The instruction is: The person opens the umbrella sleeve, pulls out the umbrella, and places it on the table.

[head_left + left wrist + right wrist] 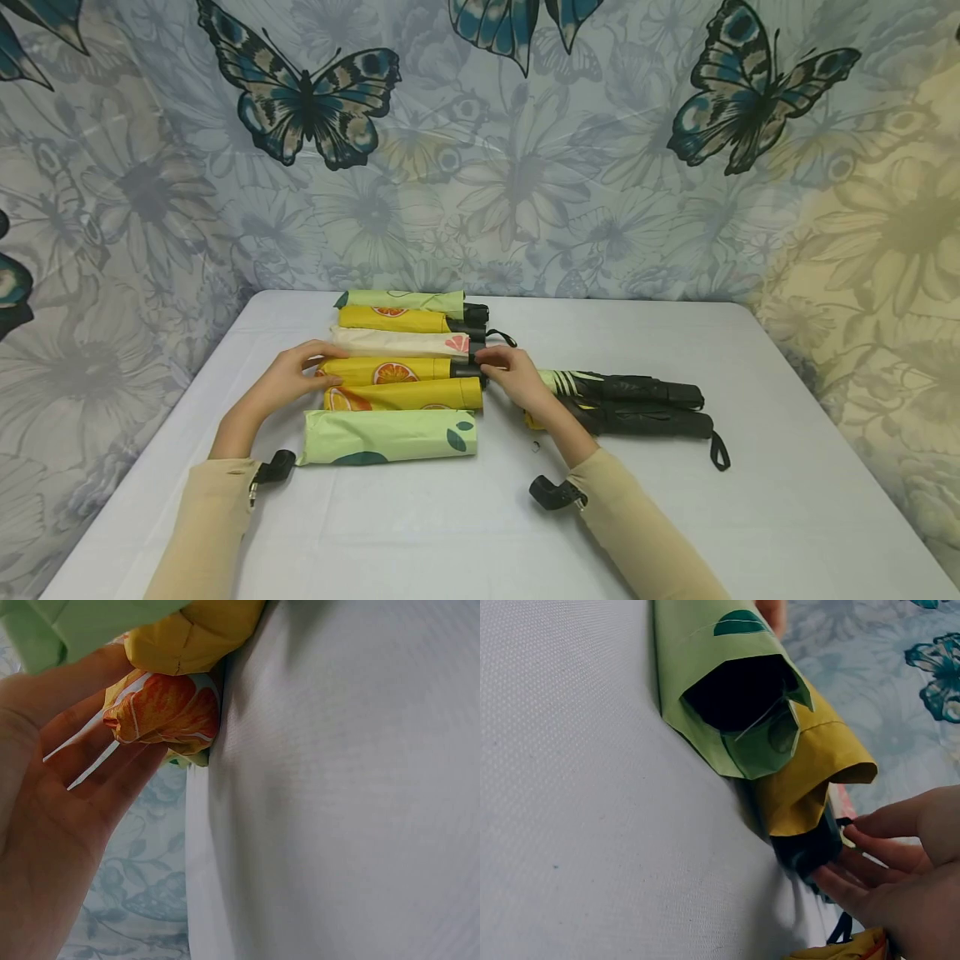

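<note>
Folded umbrellas in cloth sleeves lie stacked in a column on the table. My left hand (296, 372) has its thumb and fingers on either side of the left end of a yellow umbrella (393, 371) with an orange-slice print. In the left wrist view, the fingers (79, 742) reach behind the sleeve's gathered orange end. At the other end, my right hand (517, 379) holds this umbrella's black handle (467, 370). A small dark loop shows at the right fingertips (861, 823). Nearer lie another yellow sleeve (420, 394) and a green leaf-print sleeve (390, 437), open at its right end.
Beyond the held umbrella lie a white sleeve (405, 342), a yellow one (390, 319) and a green one (405, 300). Two black-handled umbrellas (637, 417) lie right of my right hand. Patterned cloth (525, 208) hangs behind the white table (420, 533).
</note>
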{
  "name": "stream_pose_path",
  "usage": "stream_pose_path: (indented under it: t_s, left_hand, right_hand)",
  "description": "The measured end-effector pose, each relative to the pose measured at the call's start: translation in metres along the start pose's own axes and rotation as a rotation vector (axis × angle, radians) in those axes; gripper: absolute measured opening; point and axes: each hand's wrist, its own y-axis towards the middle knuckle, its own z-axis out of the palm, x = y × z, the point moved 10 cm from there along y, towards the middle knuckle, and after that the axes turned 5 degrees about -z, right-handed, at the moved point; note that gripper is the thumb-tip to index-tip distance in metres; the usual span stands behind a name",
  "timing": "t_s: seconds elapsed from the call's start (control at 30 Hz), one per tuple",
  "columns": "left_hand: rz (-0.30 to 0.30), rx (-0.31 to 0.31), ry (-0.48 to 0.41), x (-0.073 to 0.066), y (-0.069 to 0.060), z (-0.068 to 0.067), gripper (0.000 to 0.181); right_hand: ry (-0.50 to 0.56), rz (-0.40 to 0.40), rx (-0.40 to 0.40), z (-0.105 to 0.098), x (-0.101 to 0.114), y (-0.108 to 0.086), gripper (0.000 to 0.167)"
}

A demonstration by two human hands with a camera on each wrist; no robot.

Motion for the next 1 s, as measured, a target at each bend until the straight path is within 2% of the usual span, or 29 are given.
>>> stream_pose_path:
  t_s: [0.37, 0.73, 1.0]
  left_hand:
    - [0.004, 0.002, 0.001, 0.002, 0.001, 0.001, 0.042]
    - [0.007, 0.01, 0.022, 0.001, 0.001, 0.003, 0.045]
    - [0.026, 0.006, 0.044, 0.0, 0.001, 0.003, 0.045]
  right_hand:
    - [-0.142, 0.005, 0.054, 0.012, 0.005, -0.002, 0.031]
    - [-0.188, 0.004, 0.046, 0.012, 0.008, 0.0, 0.035]
    - [-0.175, -0.061, 0.028, 0.008, 0.014, -0.001, 0.031]
